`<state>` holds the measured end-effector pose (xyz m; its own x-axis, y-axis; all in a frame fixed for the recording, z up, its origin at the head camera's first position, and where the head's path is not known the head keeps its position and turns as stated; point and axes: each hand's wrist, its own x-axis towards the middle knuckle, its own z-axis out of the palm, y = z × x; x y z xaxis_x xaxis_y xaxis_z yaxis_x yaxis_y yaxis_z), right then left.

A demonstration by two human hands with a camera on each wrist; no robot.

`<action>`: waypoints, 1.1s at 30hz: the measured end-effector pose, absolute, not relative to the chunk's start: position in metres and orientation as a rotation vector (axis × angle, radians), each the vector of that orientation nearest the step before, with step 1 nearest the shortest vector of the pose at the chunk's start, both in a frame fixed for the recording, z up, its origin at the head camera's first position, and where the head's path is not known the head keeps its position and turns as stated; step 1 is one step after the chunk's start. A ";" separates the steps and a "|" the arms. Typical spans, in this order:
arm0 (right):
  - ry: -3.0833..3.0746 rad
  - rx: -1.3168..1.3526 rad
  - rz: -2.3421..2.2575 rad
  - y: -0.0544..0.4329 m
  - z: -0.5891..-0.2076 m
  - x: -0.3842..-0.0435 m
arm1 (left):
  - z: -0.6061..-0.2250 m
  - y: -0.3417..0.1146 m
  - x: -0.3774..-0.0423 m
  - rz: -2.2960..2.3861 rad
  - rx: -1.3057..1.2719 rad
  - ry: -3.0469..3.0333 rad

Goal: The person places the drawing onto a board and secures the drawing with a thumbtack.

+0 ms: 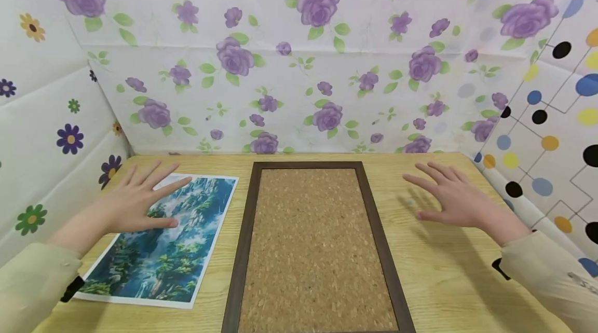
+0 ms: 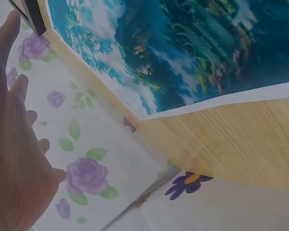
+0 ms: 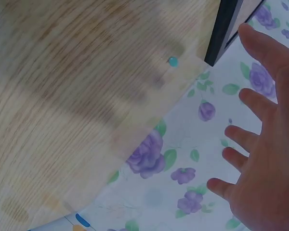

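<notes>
A cork board (image 1: 317, 250) in a dark brown frame lies flat on the table, in the middle of the head view. To its left is a printed landscape picture (image 1: 187, 255) of misty blue-green mountains with a white border. My left hand (image 1: 135, 200) hovers over the picture's upper left part, fingers spread, holding nothing. On the other side my right hand (image 1: 460, 195) is held above the table right of the board, its fingers spread with nothing in them. Near its fingertips a small round teal thing (image 3: 173, 61), perhaps a pushpin, lies on the wood.
The light wooden table (image 1: 439, 281) meets a wall of purple-flowered cloth (image 1: 289, 89) at the back. Cloth with coloured flowers (image 1: 37, 167) encloses the left side, and dotted cloth (image 1: 560, 156) the right.
</notes>
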<state>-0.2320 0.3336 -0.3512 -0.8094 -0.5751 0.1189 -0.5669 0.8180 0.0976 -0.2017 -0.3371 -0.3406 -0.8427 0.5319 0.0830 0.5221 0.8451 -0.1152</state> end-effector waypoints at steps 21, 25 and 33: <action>-2.861 0.933 -0.001 0.328 -0.353 -0.247 | -0.353 -0.376 -0.194 -0.024 -0.608 -3.037; -2.857 0.944 0.018 0.328 -0.356 -0.250 | -0.351 -0.380 -0.191 -0.090 -0.594 -3.059; -2.896 0.950 0.075 0.328 -0.362 -0.249 | -0.355 -0.388 -0.190 -0.366 -0.509 -3.143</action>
